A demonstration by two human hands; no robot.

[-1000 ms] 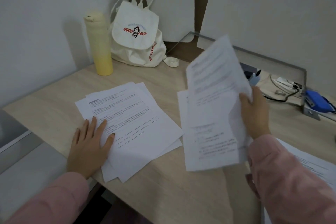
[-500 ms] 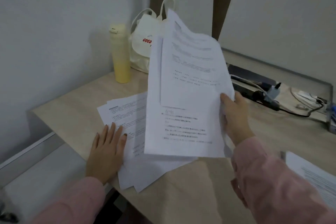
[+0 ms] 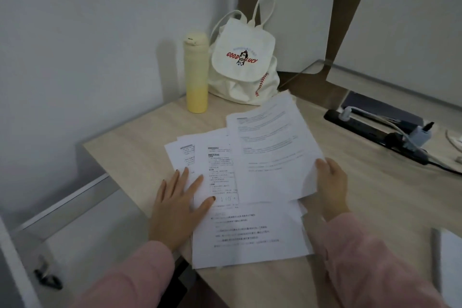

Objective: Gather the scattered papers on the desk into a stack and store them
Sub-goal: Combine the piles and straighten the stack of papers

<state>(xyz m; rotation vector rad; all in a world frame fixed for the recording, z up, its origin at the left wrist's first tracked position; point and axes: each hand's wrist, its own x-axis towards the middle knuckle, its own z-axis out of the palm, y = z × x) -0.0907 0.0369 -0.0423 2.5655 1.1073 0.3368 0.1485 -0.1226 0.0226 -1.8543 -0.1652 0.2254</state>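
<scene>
Several printed white papers [image 3: 250,230] lie overlapping in a loose pile near the desk's front-left corner. My left hand [image 3: 178,207] rests flat on the pile's left side with fingers spread. My right hand [image 3: 331,185] grips the right edge of the top sheets [image 3: 270,150], thumb on top, and these sheets lie over the pile. Both sleeves are pink. The wooden desk [image 3: 387,207] carries everything.
A yellow bottle [image 3: 196,72] and a white drawstring bag [image 3: 243,62] stand at the back by the wall. A black power strip [image 3: 375,130] with plugs and cables lies at the right. Another paper [image 3: 450,265] lies at the right edge.
My right hand has brought the raised sheets leftward and down onto the pile under my left hand. The view has shifted left.
</scene>
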